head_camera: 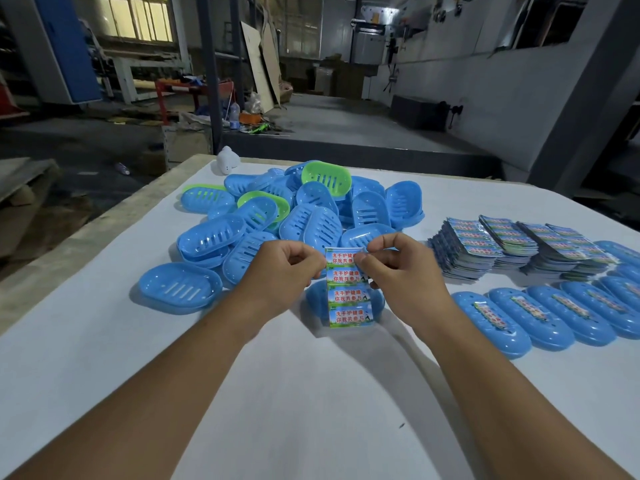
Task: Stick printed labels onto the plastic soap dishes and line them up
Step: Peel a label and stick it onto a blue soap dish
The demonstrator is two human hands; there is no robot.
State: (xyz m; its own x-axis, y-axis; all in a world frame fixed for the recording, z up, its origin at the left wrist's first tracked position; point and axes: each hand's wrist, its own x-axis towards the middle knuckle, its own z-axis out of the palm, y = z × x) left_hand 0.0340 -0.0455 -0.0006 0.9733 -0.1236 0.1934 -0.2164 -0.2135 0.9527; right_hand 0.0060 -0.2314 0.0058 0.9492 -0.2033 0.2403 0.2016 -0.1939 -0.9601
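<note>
Left hand (280,268) and right hand (398,268) both pinch top of label strip (348,289), held above a blue dish (346,303), apparently empty. Unlabelled dish pile (294,209) behind; labelled row (554,317) right.

The soap dishes (207,237) in the pile are shiny, smooth plastic, blue and green, and light glows through them. The label sheet (348,296) looks like glossy printed paper. The label stacks (502,247) shine the same way. The table (311,393) has a flat, dull white top with a rough, pale edge.
</note>
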